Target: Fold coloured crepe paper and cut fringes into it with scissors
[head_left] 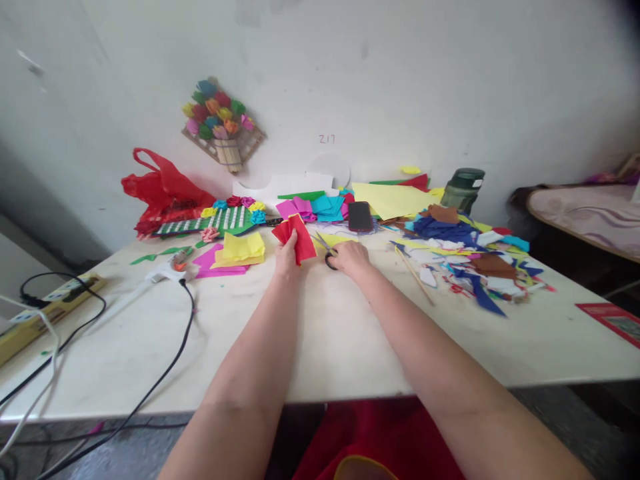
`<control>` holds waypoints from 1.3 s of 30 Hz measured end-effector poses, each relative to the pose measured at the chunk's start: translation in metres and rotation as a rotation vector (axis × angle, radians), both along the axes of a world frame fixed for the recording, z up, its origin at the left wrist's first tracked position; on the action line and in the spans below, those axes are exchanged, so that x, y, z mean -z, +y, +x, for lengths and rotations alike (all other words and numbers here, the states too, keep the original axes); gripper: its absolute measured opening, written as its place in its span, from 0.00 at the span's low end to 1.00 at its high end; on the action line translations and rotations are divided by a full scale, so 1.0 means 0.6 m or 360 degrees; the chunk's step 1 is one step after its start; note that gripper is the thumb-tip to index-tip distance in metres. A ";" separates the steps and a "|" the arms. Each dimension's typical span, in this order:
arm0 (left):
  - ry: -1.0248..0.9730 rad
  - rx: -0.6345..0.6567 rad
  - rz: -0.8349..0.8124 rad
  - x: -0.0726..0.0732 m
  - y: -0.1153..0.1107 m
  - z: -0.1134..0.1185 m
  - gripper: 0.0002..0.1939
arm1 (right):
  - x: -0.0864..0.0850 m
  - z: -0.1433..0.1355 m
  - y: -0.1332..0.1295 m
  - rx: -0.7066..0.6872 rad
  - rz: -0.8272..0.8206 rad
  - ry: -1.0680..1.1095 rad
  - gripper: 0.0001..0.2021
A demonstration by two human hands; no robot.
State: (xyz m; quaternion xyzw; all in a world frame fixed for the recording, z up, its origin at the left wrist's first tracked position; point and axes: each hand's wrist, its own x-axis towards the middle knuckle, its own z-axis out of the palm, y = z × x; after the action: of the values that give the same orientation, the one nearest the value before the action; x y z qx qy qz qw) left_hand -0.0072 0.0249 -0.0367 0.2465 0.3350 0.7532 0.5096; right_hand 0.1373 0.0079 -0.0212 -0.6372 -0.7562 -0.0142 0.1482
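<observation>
My left hand (287,254) is closed on folded red paper (305,241), its thumb lying over the paper's front. Just to the right, my right hand (351,257) holds scissors (330,253) by their dark handles, with the blades apart and pointing up and left toward the red paper. The blades do not seem to touch it. Yellow paper (334,238) lies behind the scissors. Left of my left hand, yellow sheets (243,247) rest on pink sheets (205,262).
Paper scraps (493,267) and a wooden stick (415,275) lie at the right. Behind are a phone (359,217), a green bottle (461,190) and coloured sheets. A power strip (55,307), cables and a red bag (163,190) stand left.
</observation>
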 end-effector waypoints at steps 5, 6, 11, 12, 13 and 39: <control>0.0072 0.0083 0.0062 0.000 -0.008 0.008 0.13 | 0.000 -0.003 -0.001 -0.0047 -0.0103 0.0059 0.23; 0.0092 0.0099 0.0068 0.000 -0.009 0.009 0.13 | 0.001 -0.001 0.002 -0.0077 -0.0143 0.0094 0.24; 0.0151 0.0146 0.0111 0.005 -0.008 0.011 0.16 | 0.006 0.014 0.023 -0.0379 -0.0325 0.0432 0.17; 0.0155 0.0148 0.0128 0.006 -0.007 0.011 0.16 | 0.005 0.015 0.024 -0.0405 -0.0297 0.0569 0.14; 0.0158 0.0148 0.0139 0.006 -0.006 0.012 0.17 | 0.003 0.015 0.023 -0.0405 -0.0250 0.0732 0.12; 0.0577 -0.0238 -0.0063 0.017 0.020 -0.005 0.19 | 0.006 -0.014 0.005 0.0090 0.0415 0.0925 0.17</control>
State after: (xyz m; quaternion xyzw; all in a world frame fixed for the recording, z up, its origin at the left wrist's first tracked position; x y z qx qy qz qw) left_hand -0.0103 0.0370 -0.0471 0.3426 0.4534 0.7255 0.3882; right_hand 0.1290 0.0106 -0.0248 -0.6111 -0.6559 0.0673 0.4380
